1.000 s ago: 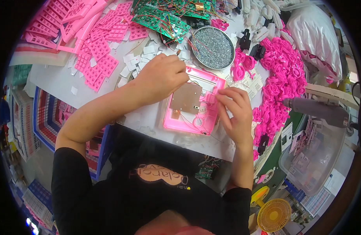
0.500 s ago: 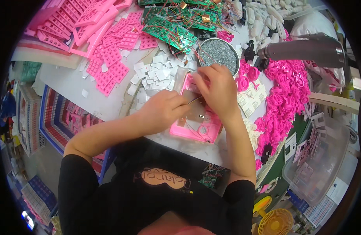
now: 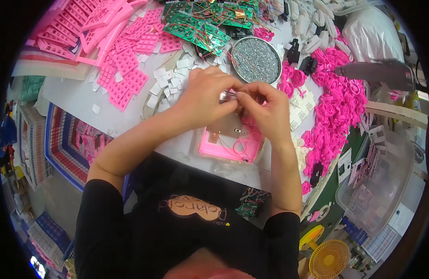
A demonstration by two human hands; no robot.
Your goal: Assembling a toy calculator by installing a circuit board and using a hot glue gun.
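Note:
In front of me lies a pink plastic housing (image 3: 210,148) with thin wires and a small round ring in its near end. Over its far end my two hands meet, fingertips nearly touching. My left hand (image 3: 209,96) is closed in a pinch on a small shiny piece (image 3: 227,96), whose kind I cannot make out. Thumb and fingers of my right hand (image 3: 269,110) are pinched together beside that piece. What they grip is hidden, and the hands cover the housing's far end.
A round tin of small screws (image 3: 256,59) stands just beyond my hands. Green circuit boards (image 3: 196,30), white squares (image 3: 165,83) and pink keypads (image 3: 126,83) lie at the far left. Pink ring-shaped parts (image 3: 333,111) are heaped right, under a hanging grey power screwdriver (image 3: 377,73).
My left hand has moved up and right, from the housing's left side to meet my right hand. The screwdriver has swung to the right. The view has shifted slightly.

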